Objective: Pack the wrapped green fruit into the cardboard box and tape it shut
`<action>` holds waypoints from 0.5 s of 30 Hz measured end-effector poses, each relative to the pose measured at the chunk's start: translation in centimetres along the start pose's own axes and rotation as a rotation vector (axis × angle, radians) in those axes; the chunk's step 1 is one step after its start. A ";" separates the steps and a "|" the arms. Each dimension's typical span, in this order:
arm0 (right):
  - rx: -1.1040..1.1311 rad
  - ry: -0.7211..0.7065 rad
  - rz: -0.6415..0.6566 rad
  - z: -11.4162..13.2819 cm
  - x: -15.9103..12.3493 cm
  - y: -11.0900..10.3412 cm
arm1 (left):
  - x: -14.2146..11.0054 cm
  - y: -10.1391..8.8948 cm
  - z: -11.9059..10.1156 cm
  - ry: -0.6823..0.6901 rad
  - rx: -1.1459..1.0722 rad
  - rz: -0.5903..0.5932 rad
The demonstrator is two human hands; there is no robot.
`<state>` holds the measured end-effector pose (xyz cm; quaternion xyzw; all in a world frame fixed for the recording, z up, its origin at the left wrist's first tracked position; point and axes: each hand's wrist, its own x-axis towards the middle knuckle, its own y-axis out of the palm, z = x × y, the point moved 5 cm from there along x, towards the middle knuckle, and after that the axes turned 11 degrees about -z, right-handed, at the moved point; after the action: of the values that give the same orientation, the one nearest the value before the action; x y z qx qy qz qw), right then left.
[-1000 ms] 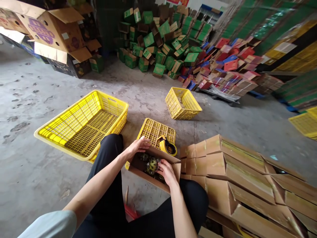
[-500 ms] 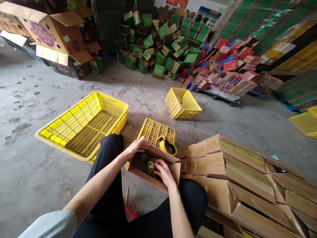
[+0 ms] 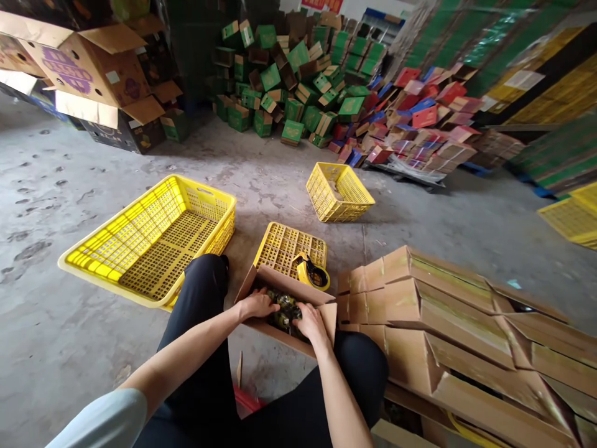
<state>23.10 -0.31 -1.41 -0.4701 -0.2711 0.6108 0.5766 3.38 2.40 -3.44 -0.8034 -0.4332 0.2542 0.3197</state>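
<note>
An open cardboard box [image 3: 328,318] sits across my lap in front of my knees. Inside lies a clump of dark green and yellowish pieces [image 3: 284,311], shiny and too small to name. My left hand [image 3: 259,303] reaches over the near side into the box, fingers curled against the clump's left end. Against its right end, my right hand [image 3: 310,322] presses with bent fingers. Both hands hold the clump between them, and some fingertips are hidden in the box. Just beyond the box, a yellow tape dispenser [image 3: 311,272] rests on an upturned yellow crate [image 3: 275,239].
A large yellow basket [image 3: 153,249] stands at my left and a smaller one [image 3: 340,194] farther ahead. Several cardboard boxes [image 3: 448,336] are stacked close on my right. Green boxes [image 3: 293,112] and red boxes [image 3: 424,117] lie heaped at the back.
My left hand has come down from the box's far edge into the box, onto the clump. My right hand stays at the clump's right side. The view has shifted slightly.
</note>
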 end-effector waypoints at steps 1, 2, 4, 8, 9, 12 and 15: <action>-0.019 -0.022 0.003 0.0 -0.1 -0.1 | 0.0 0.3 0.2 0.012 0.048 0.006; -0.031 -0.043 0.003 0.1 -0.2 -0.2 | 0.1 0.5 0.4 0.024 0.092 0.009; -0.041 -0.079 -0.005 0.1 -0.4 -0.5 | 0.0 0.5 0.7 0.046 0.171 0.012; -0.007 -0.151 -0.063 0.8 -1.2 -1.0 | -0.8 0.0 0.7 0.088 0.288 -0.004; 0.013 -0.175 -0.086 1.0 -1.5 -1.2 | -1.0 -0.1 0.6 0.101 0.310 -0.011; 0.076 -0.241 -0.162 1.6 -2.1 -2.1 | -0.9 -0.2 0.2 0.137 0.353 -0.022; 0.135 -0.275 -0.213 1.9 -2.6 -2.9 | 0.2 0.2 0.1 0.147 0.361 -0.004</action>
<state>22.44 -1.82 2.57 -0.3110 -0.3538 0.6217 0.6258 3.49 2.53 -3.67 -0.7484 -0.3577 0.2678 0.4901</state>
